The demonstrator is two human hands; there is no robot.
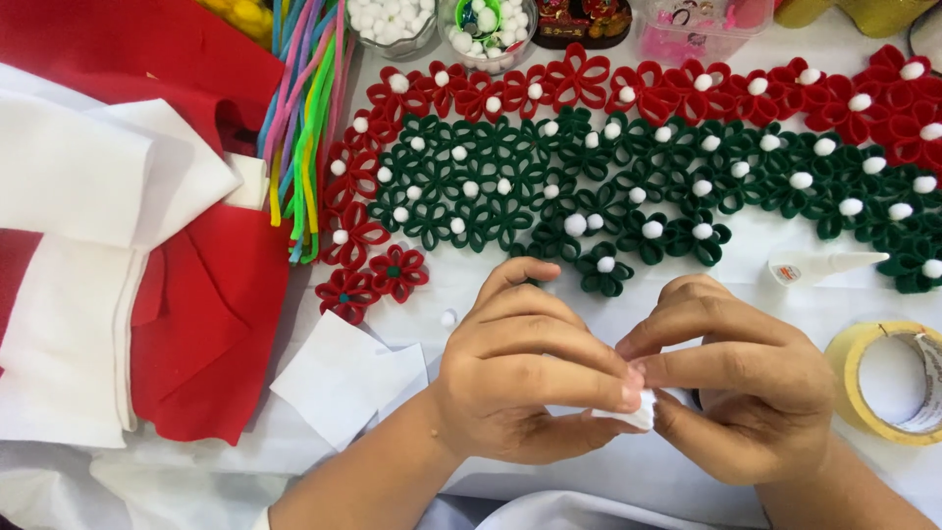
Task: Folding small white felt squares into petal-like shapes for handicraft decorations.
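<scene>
My left hand (520,378) and my right hand (736,378) meet over a white table, fingers pinched together on a small white felt piece (640,410) between them. Most of that piece is hidden by my fingertips. Just beyond my hands lies a wide band of looped felt flowers: dark green flowers (589,186) with white pompom centres, bordered above and at the left by red flowers (579,83). A loose white pompom (448,318) lies on the table left of my left hand.
Red felt (211,324) and white felt sheets (69,177) are piled at the left, with cut white squares (343,378). Coloured pipe cleaners (306,128) lie at top left. Jars of pompoms (488,29) stand at the back. A glue bottle (819,267) and tape roll (888,378) sit right.
</scene>
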